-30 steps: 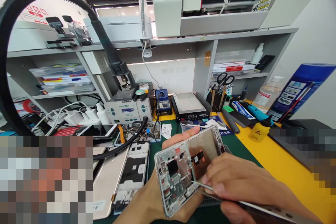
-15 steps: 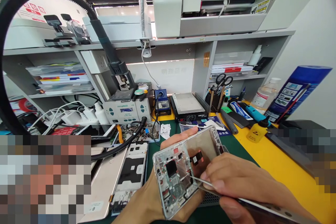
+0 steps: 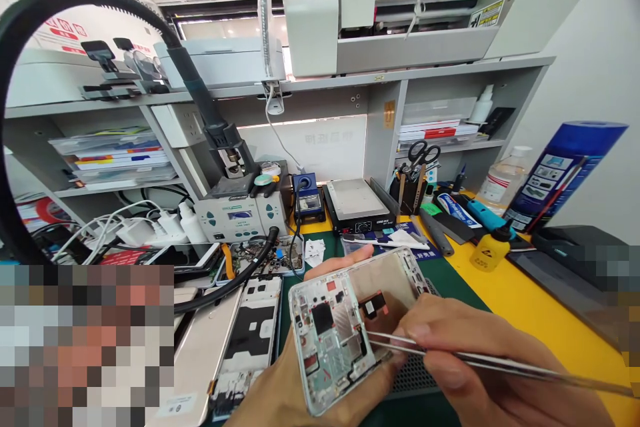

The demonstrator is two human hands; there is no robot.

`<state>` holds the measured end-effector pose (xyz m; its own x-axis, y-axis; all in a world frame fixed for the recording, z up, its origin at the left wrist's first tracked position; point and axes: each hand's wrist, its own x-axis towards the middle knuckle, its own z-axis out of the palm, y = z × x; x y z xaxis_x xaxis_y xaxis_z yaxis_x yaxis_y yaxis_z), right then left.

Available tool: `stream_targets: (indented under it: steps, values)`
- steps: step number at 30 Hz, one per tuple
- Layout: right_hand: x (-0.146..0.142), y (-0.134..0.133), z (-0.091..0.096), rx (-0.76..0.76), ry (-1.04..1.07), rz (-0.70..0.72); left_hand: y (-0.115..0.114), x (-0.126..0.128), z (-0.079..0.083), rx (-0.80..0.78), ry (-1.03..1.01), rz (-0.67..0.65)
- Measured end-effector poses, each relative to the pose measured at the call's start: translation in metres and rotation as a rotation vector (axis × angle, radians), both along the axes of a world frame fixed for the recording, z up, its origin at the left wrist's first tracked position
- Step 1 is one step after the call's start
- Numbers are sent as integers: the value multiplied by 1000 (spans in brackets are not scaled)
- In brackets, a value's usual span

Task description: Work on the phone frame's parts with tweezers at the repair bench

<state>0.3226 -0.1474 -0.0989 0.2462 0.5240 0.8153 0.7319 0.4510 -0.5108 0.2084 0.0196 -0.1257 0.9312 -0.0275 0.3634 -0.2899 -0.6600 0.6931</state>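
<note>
My left hand [image 3: 273, 380] is closed around an opened phone frame [image 3: 333, 347], tilted with its inner side facing me. The frame shows a pale metal plate, a black square patch and a tan recess with a small black flex piece [image 3: 374, 305]. In my right hand [image 3: 480, 353] is a pair of metal tweezers [image 3: 465, 357], pinched between thumb and fingers. The two tips lie close together over the frame, by the border between plate and recess. Whether they grip anything is too small to tell. My right fingers rest near the frame's right edge.
To the left lie a gold phone back [image 3: 200, 353] and another opened phone [image 3: 250, 340]. A thick black hose [image 3: 235, 280] crosses above them from the hot air station [image 3: 240, 213]. Behind are a heating plate [image 3: 357, 203] and a tool holder [image 3: 413, 187]. A yellow bottle [image 3: 490, 247] stands right.
The tweezers have turned to lie flatter, more side-on, and their tips have shifted slightly right on the frame. A small pale piece near the tips no longer shows. My left hand still holds the frame.
</note>
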Motion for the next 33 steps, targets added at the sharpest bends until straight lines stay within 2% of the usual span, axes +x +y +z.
stream_targets:
  steps: [4, 9, 13, 20, 26, 29, 33]
  values:
    - [2, 1, 1, -14, -55, -18, -2, -7, -11, 55, 22, 9]
    - [3, 1, -1, -8, -94, -4, -14, -21, -16, -65, 52, 234]
    - [3, 2, -1, -10, -71, 4, -17, -25, -22, -109, 77, 218]
    - [1, 4, 1, -4, -67, 10, -14, -36, -44, -139, 162, 265]
    - [-2, 7, -6, -2, -23, -12, -12, -28, -36, -131, 142, 193]
    - [-3, 8, -11, 22, -2, 11, -13, -25, -32, -134, 198, 205]
    - [-4, 8, -15, 69, 54, 9, -16, -27, -36, -151, 212, 227]
